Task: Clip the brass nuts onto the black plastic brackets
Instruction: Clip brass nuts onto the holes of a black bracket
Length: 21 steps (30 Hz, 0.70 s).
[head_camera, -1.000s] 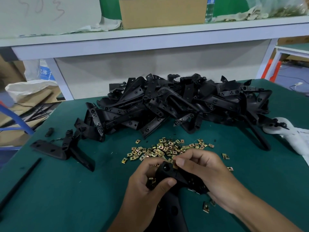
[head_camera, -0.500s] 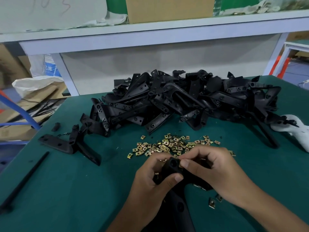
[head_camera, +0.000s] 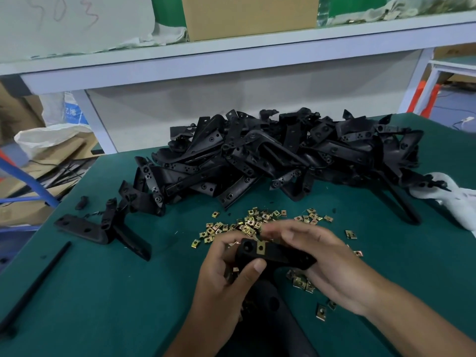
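Note:
My left hand [head_camera: 226,276] grips a black plastic bracket [head_camera: 278,255] near the table's front, thumb across its near edge. A brass nut [head_camera: 261,247] sits clipped on the bracket's top face beside a round hole. My right hand [head_camera: 324,258] cups the bracket's right end, its fingers blurred above the nut. A few more brass nuts [head_camera: 301,282] lie under my right palm. Loose brass nuts [head_camera: 247,224] are scattered on the green table [head_camera: 103,292] just beyond my hands. The bracket's lower leg runs down between my wrists.
A big heap of black brackets [head_camera: 283,161] fills the table's back. One separate bracket [head_camera: 103,230] lies at the left, with a black rod [head_camera: 36,287] near the left edge. White cloth [head_camera: 453,194] lies at the right. A shelf with a cardboard box [head_camera: 247,16] stands behind.
My right fingers have lifted off the bracket's top, and a brass nut now shows clipped there. The camera view has shifted slightly.

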Motion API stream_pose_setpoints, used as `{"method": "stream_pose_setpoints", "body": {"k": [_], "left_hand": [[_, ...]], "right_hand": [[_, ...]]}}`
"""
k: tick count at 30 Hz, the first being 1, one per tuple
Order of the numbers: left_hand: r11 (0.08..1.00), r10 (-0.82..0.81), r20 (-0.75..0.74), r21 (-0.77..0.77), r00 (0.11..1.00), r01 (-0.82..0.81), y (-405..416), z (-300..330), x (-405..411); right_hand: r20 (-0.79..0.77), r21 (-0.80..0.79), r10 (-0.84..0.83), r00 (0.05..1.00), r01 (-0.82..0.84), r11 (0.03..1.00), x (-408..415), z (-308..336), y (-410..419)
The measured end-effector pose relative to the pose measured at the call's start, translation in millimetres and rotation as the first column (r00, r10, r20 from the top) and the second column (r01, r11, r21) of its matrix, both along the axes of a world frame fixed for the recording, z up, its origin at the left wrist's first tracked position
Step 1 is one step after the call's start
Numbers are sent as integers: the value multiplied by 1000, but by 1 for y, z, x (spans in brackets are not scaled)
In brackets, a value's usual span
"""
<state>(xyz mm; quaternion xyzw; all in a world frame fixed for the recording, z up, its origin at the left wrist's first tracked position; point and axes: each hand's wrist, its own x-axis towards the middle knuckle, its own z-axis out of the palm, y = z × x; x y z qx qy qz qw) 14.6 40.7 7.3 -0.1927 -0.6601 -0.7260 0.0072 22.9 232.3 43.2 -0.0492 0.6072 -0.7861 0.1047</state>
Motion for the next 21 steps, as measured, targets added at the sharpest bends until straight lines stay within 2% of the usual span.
{"method": "stream_pose_setpoints", "body": {"k": [1, 3, 6, 12, 16, 21], "left_hand": [[999, -15, 38, 47, 999, 13, 0, 1, 0], [990, -38, 81, 136, 996, 26, 0, 0, -1], [974, -19, 137, 227, 990, -13, -3, -5, -5], [969, 91, 217, 208, 972, -137, -6, -15, -12], [966, 81, 184, 229, 980, -123, -4, -13, -11], [963, 40, 161, 259, 986, -81, -1, -6, -6]], "right_hand": [[66, -123, -49, 997, 57, 991, -5, -3, 2], [251, -375, -119, 961, 210, 903, -14, -7, 8], [362, -500, -135, 922, 314, 807, -22, -9, 15], [386, -518, -30, 922, 244, 820, -22, -15, 13], [384, -506, -32, 923, 239, 829, -20, -13, 14], [450, -406, -75, 890, 279, 870, -19, -11, 11]]}}
